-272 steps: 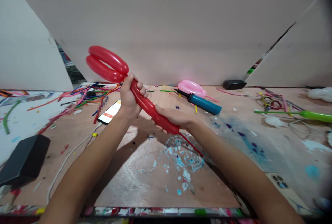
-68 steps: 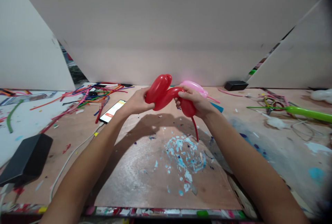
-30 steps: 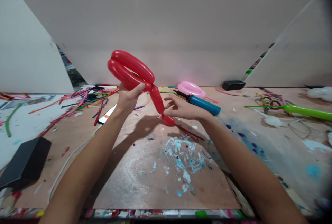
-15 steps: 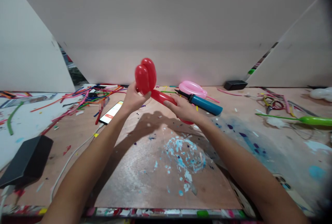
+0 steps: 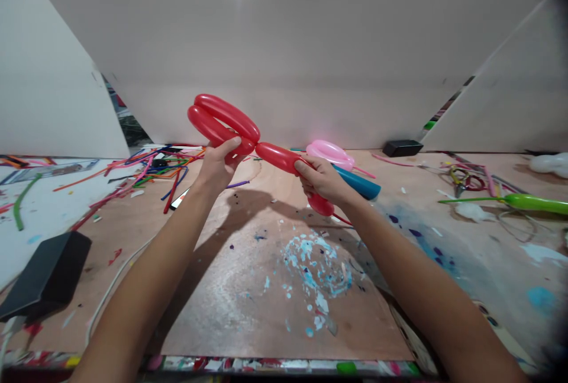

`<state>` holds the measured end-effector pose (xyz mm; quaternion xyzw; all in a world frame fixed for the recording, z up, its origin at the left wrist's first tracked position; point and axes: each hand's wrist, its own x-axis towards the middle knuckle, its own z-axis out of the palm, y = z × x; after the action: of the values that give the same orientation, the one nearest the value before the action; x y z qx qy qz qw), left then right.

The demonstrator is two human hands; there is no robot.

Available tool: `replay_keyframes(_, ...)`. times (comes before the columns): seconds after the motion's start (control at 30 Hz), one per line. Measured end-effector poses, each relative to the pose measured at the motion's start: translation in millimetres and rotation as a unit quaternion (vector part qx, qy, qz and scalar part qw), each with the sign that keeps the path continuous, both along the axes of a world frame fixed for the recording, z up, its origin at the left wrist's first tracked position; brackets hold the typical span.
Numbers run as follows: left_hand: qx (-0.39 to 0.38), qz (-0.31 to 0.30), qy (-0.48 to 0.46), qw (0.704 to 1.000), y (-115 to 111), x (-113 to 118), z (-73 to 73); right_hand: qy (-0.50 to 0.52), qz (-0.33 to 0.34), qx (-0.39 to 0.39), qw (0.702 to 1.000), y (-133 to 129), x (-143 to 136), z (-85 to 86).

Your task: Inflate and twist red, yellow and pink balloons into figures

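A long red balloon (image 5: 276,157) is held up over the table between my two hands. Its left end forms two side-by-side loops that point up and to the left, pinched at a twist near the middle. My left hand (image 5: 218,165) is closed on the looped part, thumb on top. Around the straight segment to the right of the twist, my right hand (image 5: 320,179) is wrapped. Below that hand the balloon's rounded end and a thin uninflated red tail stick out. Some of my left fingers are hidden behind the loops.
Behind my right hand lie a blue balloon pump (image 5: 361,183) and a pink balloon (image 5: 331,152). Uninflated balloons (image 5: 142,170) are heaped at left, beside a partly covered phone (image 5: 180,199). A black box (image 5: 47,276) stands front left; scissors (image 5: 464,180) and a green balloon (image 5: 535,203) lie right.
The red loops have swung from upright to leaning left, showing their length. My left hand has shifted slightly left. The straight segment and the tail end now show more clearly.
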<state>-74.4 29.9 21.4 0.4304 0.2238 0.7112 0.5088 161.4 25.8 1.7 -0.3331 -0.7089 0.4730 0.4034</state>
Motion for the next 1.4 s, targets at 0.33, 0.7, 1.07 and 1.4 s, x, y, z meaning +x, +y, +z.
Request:
replay_keyframes(0.33,-0.011,-0.031,-0.037,0.999,-1,-1,0.8,-0.077,0.083,-0.088,0.99,-1,10,1.3)
replay_keyframes(0.7,0.028,0.006,-0.064,0.998,0,-12,8.3,-0.167,-0.019,0.044,0.985,3,10,4.8)
replay_keyframes(1.07,-0.038,0.01,-0.065,0.997,9,-6,-5.2,-0.077,0.025,-0.042,0.996,2,11,5.4)
replay_keyframes(1.4,-0.094,-0.012,-0.112,0.989,-12,37,-11.2,-0.265,0.032,0.076,0.961,-18,-27,-2.4)
